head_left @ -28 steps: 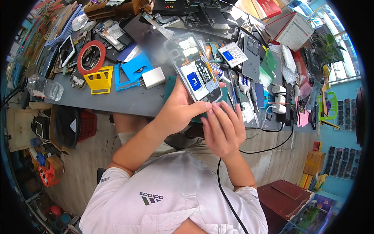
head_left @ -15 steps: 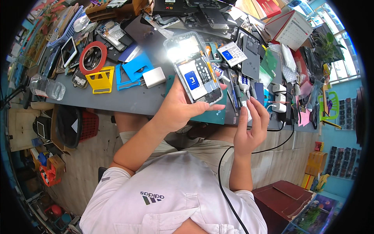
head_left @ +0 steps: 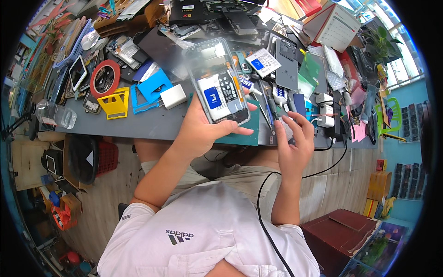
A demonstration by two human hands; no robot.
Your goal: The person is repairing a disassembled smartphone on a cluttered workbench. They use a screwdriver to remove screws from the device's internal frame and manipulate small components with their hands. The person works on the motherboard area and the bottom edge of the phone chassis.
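My left hand (head_left: 198,128) grips an opened smartphone (head_left: 218,82) by its lower end. The phone is tilted over the table's near edge, and its inside faces up: a white battery with a blue patch, a dark circuit area and an orange flex strip show. Its upper end looks cloudy and see-through. To the right, my right hand (head_left: 296,144) is raised with fingers apart and slightly curled, holding nothing that I can see. Nearest to its fingertips are pen-like tools (head_left: 271,102) and a white tube (head_left: 279,95). Beneath the phone lies a green mat (head_left: 247,133).
Left of the phone are a white charger block (head_left: 173,97), a blue phone stand (head_left: 154,87), a yellow stand (head_left: 114,103) and a red tape roll (head_left: 105,79). A loose battery (head_left: 263,63) lies behind the tools. White plugs (head_left: 326,111) and a black cable (head_left: 330,170) are at right.
The bright glare on the phone's upper end has gone. The whole view has shifted slightly, and the phone sits a little further left in it. My right hand stays raised, fingers apart.
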